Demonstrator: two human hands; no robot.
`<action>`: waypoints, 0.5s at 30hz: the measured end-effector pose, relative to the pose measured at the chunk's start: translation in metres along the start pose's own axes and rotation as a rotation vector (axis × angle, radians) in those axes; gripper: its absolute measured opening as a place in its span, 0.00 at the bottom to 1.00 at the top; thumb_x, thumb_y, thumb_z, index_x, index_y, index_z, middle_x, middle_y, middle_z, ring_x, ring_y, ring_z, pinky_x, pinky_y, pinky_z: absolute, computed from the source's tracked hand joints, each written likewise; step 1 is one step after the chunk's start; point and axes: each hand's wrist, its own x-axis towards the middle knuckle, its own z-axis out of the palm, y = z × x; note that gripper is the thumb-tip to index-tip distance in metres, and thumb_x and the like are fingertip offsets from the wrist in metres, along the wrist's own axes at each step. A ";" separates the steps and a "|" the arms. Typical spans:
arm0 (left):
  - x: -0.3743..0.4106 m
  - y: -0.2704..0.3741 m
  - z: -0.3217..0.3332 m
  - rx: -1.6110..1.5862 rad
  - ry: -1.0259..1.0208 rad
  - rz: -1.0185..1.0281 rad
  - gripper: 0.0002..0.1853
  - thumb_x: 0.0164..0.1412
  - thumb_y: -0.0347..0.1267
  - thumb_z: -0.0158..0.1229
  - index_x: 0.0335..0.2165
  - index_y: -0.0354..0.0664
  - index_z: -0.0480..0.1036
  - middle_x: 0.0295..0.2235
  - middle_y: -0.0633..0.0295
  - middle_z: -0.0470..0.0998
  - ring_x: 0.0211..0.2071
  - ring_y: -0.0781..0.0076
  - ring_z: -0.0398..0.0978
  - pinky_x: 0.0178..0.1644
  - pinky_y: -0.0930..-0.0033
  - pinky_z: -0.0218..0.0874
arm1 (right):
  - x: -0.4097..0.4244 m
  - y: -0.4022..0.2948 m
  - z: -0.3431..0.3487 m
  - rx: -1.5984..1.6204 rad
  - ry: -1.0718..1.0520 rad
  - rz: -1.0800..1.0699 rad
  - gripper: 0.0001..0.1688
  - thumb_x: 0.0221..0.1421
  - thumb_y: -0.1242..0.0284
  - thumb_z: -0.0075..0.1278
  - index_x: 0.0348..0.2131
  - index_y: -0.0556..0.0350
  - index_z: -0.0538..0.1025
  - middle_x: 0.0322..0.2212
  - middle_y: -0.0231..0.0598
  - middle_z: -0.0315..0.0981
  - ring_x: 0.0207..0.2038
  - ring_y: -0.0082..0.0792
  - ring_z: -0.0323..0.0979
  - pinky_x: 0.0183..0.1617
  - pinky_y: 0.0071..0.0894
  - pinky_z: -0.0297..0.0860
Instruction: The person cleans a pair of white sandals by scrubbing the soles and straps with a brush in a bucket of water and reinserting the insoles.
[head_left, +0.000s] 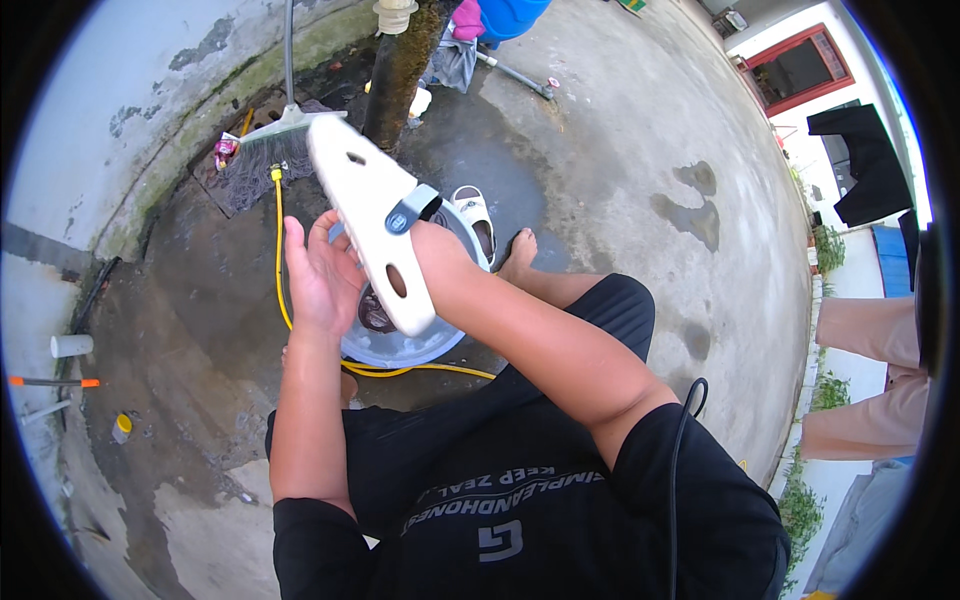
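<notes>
A white clog (367, 187) with a grey strap (411, 210) is held up in front of me, tilted. My right hand (439, 244) reaches behind it and appears to hold it; its fingers are hidden by the shoe. Beside the clog's left edge, my left hand (322, 274) is turned palm up with thumb and fingers apart. Some left fingertips pass close to or behind the shoe, and contact cannot be told. Below is a bluish-grey plastic basin (442, 341), partly covered by the clog and arm, with a dark brown item (375, 311) inside.
A white slipper (474, 214) stands beside the basin near my bare foot (521, 251). A yellow hose (280, 247) loops over the wet concrete. A broom (281, 124), a grey mop head (259, 176) and a dark post (397, 82) stand ahead. Another person's legs (862, 416) are at right.
</notes>
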 end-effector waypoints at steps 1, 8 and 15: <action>-0.001 0.008 0.002 -0.040 -0.050 0.010 0.46 0.66 0.64 0.40 0.62 0.35 0.58 0.58 0.51 0.69 0.60 0.55 0.66 0.65 0.55 0.53 | -0.010 -0.003 0.004 -0.078 0.034 -0.017 0.15 0.50 0.68 0.54 0.35 0.61 0.80 0.31 0.51 0.80 0.35 0.47 0.81 0.38 0.42 0.76; 0.005 0.039 -0.029 -0.060 -0.065 0.263 0.40 0.65 0.61 0.47 0.61 0.40 0.62 0.55 0.54 0.73 0.54 0.57 0.73 0.59 0.53 0.65 | -0.031 -0.035 0.020 -0.357 0.125 -0.208 0.18 0.52 0.76 0.49 0.44 0.65 0.74 0.26 0.45 0.77 0.27 0.42 0.80 0.30 0.38 0.77; 0.001 0.067 -0.035 -0.130 0.180 0.468 0.35 0.66 0.56 0.43 0.57 0.40 0.68 0.52 0.52 0.76 0.52 0.54 0.75 0.57 0.52 0.66 | -0.051 -0.051 0.000 -0.005 -0.087 -0.117 0.32 0.58 0.73 0.44 0.61 0.62 0.66 0.24 0.53 0.78 0.29 0.51 0.79 0.32 0.51 0.72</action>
